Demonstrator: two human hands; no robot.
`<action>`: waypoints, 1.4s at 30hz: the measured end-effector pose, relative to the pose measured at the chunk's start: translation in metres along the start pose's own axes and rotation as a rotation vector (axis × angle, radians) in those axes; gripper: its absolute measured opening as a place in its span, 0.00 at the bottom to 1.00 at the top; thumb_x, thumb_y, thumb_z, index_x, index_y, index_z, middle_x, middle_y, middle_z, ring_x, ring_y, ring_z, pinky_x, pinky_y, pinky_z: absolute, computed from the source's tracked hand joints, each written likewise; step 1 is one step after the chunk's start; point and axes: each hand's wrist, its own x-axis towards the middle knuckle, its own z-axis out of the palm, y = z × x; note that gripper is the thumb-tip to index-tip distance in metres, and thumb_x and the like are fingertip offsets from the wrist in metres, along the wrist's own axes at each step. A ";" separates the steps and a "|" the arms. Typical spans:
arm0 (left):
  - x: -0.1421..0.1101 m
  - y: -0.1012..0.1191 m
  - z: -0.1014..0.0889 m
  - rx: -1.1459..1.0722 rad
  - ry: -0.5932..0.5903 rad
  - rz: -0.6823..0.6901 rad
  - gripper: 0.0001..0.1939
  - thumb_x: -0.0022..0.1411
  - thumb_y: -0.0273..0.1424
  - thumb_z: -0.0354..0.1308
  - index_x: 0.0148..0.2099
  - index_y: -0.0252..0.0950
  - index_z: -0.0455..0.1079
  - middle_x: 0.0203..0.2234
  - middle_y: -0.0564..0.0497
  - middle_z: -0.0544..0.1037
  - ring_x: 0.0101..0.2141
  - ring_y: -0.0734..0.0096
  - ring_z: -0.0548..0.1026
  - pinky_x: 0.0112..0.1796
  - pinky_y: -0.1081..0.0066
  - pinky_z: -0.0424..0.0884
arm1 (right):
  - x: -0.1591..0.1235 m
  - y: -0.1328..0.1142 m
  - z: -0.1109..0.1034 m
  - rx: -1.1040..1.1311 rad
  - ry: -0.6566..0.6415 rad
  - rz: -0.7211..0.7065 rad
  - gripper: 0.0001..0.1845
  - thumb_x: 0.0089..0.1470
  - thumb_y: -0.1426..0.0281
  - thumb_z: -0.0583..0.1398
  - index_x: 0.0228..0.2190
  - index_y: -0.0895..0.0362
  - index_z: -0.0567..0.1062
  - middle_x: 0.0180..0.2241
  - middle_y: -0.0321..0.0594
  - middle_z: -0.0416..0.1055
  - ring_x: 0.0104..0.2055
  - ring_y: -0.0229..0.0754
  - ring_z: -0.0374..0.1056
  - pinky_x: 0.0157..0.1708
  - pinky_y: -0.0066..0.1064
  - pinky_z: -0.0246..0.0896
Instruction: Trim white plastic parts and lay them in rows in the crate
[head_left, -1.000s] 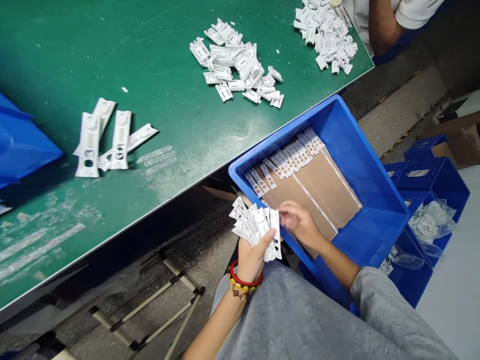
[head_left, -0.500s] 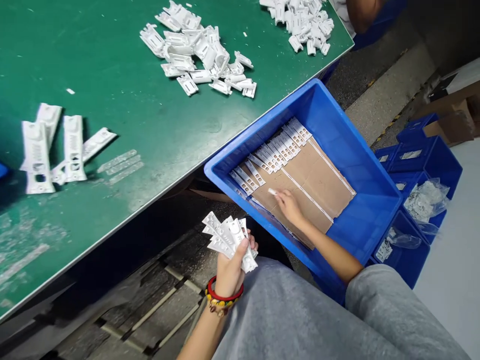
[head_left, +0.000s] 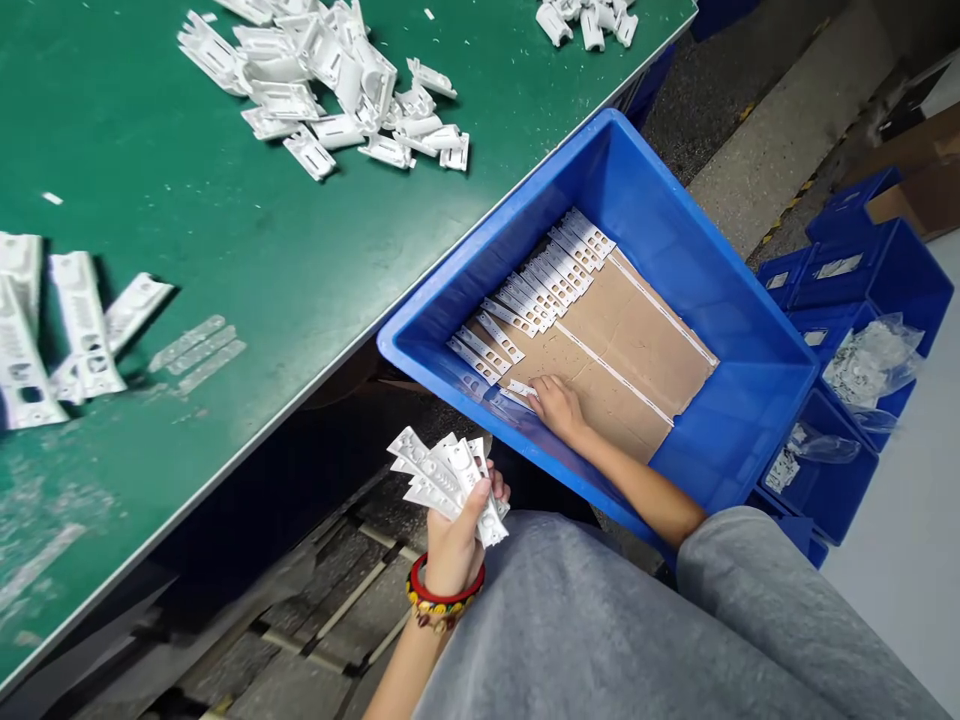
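Note:
My left hand (head_left: 457, 535) is closed round a fanned bunch of white plastic parts (head_left: 435, 475), held in front of my lap. Inside the blue bin (head_left: 600, 490), my right hand (head_left: 556, 405) is low over the cardboard sheet (head_left: 637, 350), its fingers on one white plastic part (head_left: 521, 388) near the bin's left wall. Rows of similar white parts (head_left: 544, 288) lie side by side along the bin's far left side. The fingertips of my right hand are partly hidden, but the part sticks out past them.
The green table (head_left: 300, 260) borders the bin on the left, bearing a heap of white curved pieces (head_left: 345, 85) and several long white parts (head_left: 86, 325). Smaller blue bins (head_left: 836, 480) with bagged pieces stand at the right. A second heap (head_left: 589, 20) lies at the table's far corner.
My right hand has moved left and down to the cardboard with its white part, near the bin's left wall. My left hand still grips its bunch. The view has shifted slightly.

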 end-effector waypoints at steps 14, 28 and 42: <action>-0.002 -0.001 0.000 0.009 0.007 -0.016 0.19 0.43 0.37 0.74 0.36 0.33 0.74 0.22 0.54 0.70 0.23 0.75 0.68 0.24 0.73 0.67 | 0.017 -0.004 -0.003 -0.064 0.124 -0.041 0.13 0.61 0.61 0.58 0.42 0.58 0.71 0.43 0.47 0.68 0.45 0.48 0.64 0.43 0.36 0.63; -0.005 -0.003 -0.006 -0.017 0.032 -0.009 0.19 0.42 0.37 0.74 0.35 0.34 0.74 0.22 0.54 0.71 0.23 0.75 0.69 0.25 0.72 0.68 | 0.087 -0.030 -0.008 -0.065 0.194 -0.194 0.10 0.59 0.71 0.58 0.44 0.60 0.70 0.48 0.50 0.65 0.49 0.51 0.60 0.49 0.41 0.62; -0.006 -0.004 -0.010 -0.041 0.015 -0.028 0.19 0.43 0.36 0.74 0.36 0.34 0.75 0.23 0.53 0.72 0.24 0.75 0.69 0.26 0.72 0.69 | 0.087 -0.020 -0.021 -0.114 0.213 -0.179 0.11 0.64 0.72 0.52 0.45 0.57 0.71 0.50 0.49 0.66 0.52 0.50 0.60 0.50 0.41 0.60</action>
